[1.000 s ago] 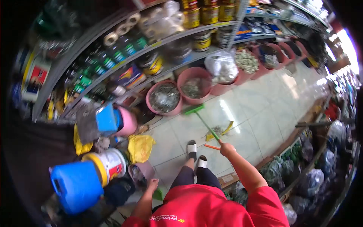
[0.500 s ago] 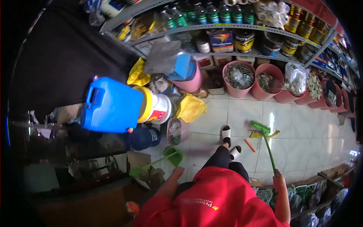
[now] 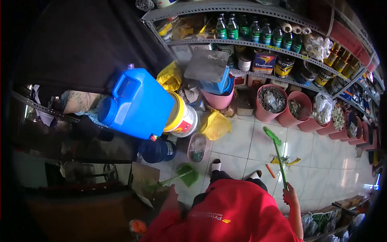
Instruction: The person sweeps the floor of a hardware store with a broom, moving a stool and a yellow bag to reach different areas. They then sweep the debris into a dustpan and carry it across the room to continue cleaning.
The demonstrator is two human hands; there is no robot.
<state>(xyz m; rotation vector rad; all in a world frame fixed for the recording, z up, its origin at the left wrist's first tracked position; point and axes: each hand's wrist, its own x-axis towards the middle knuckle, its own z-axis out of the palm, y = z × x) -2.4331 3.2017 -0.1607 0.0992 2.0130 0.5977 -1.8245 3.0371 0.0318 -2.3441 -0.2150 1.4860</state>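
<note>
In the head view my right hand (image 3: pixel 290 194) is closed round the green handle of a broom (image 3: pixel 279 157). The broom's green bristle head (image 3: pixel 272 136) is beyond a small heap of yellow and dark debris (image 3: pixel 286 161), apart from it. An orange stick-like piece (image 3: pixel 270 171) lies on the tiles left of the handle. My left hand (image 3: pixel 171 196) hangs low with its fingers extended and nothing visible in it. Just past it a green dustpan (image 3: pixel 188 175) rests on the floor, its handle pointing left.
A blue jerrycan (image 3: pixel 141 105) lies by a white-and-yellow bucket (image 3: pixel 183 117). Nearby are a dark blue water jug (image 3: pixel 159 150), a pink bin (image 3: pixel 199 148) and a yellow bag (image 3: pixel 216 125). Pink buckets of hardware (image 3: pixel 269 113) line the shelving (image 3: pixel 209 40). Another shelf is at lower right.
The broom head has shifted from the debris to the floor beyond it. My left hand has gone from right of the dustpan to its left side in view. The whole view has turned.
</note>
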